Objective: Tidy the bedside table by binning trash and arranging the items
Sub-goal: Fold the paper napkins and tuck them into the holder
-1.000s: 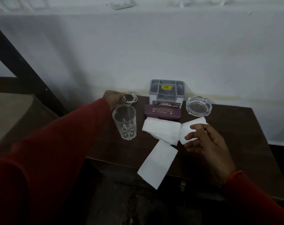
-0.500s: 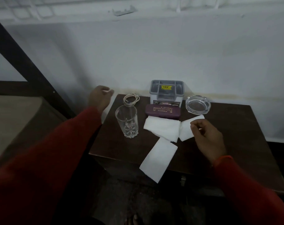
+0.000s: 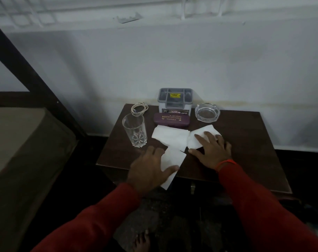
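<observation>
Gathering step: likely collecting the tissues for binning; next, both hands must curl and bunch the sheets.
Left hand [image 3: 147, 171]: spread flat over the front tissue [image 3: 172, 160] overhanging the table [image 3: 245, 160] edge.
Right hand [image 3: 211, 150]: fingers straight, pressing the right tissue [image 3: 198, 135].
Middle tissue [image 3: 167, 136]: thin, soft, white.
Tumbler [image 3: 134, 130]: clear, faceted base.
Case [image 3: 171, 120]: maroon, oblong.
Ashtray [image 3: 207, 112]: round glass.
</observation>
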